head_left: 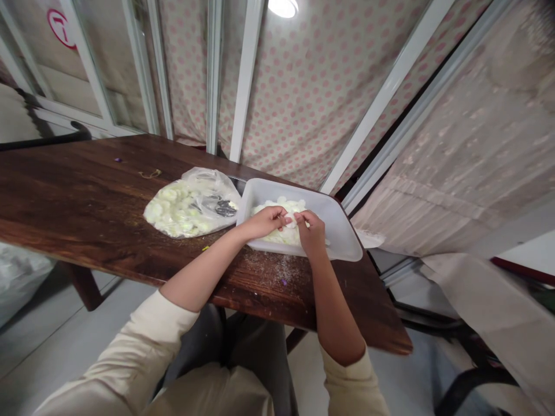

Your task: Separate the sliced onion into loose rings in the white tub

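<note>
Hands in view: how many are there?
2: the left hand and the right hand, both at the white tray, fingers close together above the pale slices.

1 white piece (290, 219): small, pinched between left hand (264, 223) and right hand (313, 234) fingertips. Pale round slices (277, 236): loose, overlapping heap, under fingers.

Pink-dotted curtain (299, 86) behind white frames (247, 81), round light (282, 7) up top, red circular mark (61, 28) at upper left
</note>
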A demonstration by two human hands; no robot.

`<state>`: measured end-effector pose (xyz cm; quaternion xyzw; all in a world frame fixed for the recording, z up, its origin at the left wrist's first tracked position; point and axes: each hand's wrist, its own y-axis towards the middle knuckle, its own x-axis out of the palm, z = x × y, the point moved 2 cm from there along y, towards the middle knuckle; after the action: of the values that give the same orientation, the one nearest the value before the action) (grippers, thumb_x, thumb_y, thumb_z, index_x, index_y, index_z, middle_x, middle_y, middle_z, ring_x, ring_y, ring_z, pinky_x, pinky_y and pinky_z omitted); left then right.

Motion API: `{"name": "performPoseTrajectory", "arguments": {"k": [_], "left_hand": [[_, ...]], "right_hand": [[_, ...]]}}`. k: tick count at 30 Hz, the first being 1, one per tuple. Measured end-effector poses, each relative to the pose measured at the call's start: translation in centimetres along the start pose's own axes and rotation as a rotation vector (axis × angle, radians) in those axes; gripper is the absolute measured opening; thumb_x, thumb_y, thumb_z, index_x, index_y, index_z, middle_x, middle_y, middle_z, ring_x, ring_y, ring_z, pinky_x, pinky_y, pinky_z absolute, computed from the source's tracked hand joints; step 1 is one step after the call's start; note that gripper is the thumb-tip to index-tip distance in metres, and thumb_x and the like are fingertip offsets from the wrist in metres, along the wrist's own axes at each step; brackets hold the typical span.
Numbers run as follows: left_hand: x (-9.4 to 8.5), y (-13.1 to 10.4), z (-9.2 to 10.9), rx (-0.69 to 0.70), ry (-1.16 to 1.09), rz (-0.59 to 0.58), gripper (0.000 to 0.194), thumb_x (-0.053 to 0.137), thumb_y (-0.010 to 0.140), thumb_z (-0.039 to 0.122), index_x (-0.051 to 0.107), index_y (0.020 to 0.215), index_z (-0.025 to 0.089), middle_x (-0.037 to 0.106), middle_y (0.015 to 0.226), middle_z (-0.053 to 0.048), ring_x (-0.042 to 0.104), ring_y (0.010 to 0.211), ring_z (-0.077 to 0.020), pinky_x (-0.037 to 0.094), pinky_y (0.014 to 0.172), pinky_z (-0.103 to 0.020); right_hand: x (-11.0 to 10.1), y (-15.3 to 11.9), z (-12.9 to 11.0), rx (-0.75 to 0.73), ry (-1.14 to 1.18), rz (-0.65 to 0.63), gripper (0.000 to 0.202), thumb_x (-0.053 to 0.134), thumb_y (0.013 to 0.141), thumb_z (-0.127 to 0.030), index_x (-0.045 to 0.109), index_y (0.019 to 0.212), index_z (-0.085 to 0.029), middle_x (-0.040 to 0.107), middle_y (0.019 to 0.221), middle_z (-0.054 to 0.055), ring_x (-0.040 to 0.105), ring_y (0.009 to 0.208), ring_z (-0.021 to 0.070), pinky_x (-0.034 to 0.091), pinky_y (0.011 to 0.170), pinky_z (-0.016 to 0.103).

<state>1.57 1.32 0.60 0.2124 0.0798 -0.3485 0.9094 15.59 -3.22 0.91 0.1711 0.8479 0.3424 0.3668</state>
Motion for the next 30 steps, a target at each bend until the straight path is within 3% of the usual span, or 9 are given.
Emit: {"name": "performPoseTrajectory", "arguments": {"k": [9, 13, 18, 24, 30], "left_hand": [[-0.3, 0.0, -0.3, -0.051, 0.078, 0.12, 0.026, 0.05, 0.077, 0.039, 0.045, 0.068, 0.016, 0.046, 0.061, 0.003, 0.046, 0.059, -0.0094, 0.035, 0.06, -0.023], [-0.5, 0.0, -0.2, -0.074, 0.169, 0.202, 0.023, 0.05, 0.077, 0.037, 0.047, 0.069, 0.016, 0.047, 0.06, 0.002, 0.045, 0.06, -0.0104, 0.034, 0.059, -0.023], [-0.4, -0.1, 0.0, -0.1, 0.213, 0.257, 0.024, 0.054, 0.074, 0.038, 0.049, 0.068, 0.015, 0.048, 0.062, 0.002, 0.042, 0.059, -0.0101, 0.032, 0.057, -0.023], [-0.5, 0.1, -0.3, -0.073, 0.116, 0.21, 0.025, 0.056, 0.073, 0.039, 0.049, 0.067, 0.015, 0.05, 0.063, 0.001, 0.043, 0.06, -0.0094, 0.033, 0.059, -0.023], [-0.3, 0.0, 0.1, 0.08, -0.017, 0.104, 0.027, 0.056, 0.074, 0.039, 0.047, 0.066, 0.015, 0.055, 0.073, -0.001, 0.049, 0.067, -0.0092, 0.037, 0.063, -0.022]], "right_hand": [[0.0, -0.1, -0.1, 0.007, -0.093, 0.072, 0.03, 0.047, 0.083, -0.034, 0.048, 0.058, -0.019, 0.049, 0.06, -0.001, 0.044, 0.062, 0.0128, 0.033, 0.063, 0.027], [-0.1, -0.2, -0.6, -0.025, -0.181, 0.067, 0.028, 0.048, 0.083, -0.034, 0.048, 0.059, -0.019, 0.051, 0.064, 0.001, 0.046, 0.066, 0.0139, 0.032, 0.067, 0.028], [-0.1, -0.2, -0.9, -0.031, -0.237, 0.03, 0.033, 0.043, 0.086, -0.034, 0.04, 0.056, -0.02, 0.045, 0.06, 0.0, 0.041, 0.062, 0.0138, 0.029, 0.064, 0.028], [-0.1, -0.1, -0.4, -0.026, -0.116, 0.04, 0.031, 0.04, 0.086, -0.034, 0.04, 0.058, -0.02, 0.044, 0.061, -0.001, 0.041, 0.062, 0.0133, 0.031, 0.063, 0.028], [0.1, -0.1, 0.1, 0.042, -0.026, 0.049, 0.033, 0.042, 0.085, -0.036, 0.038, 0.056, -0.02, 0.04, 0.058, -0.003, 0.038, 0.059, 0.0121, 0.03, 0.06, 0.026]]}}
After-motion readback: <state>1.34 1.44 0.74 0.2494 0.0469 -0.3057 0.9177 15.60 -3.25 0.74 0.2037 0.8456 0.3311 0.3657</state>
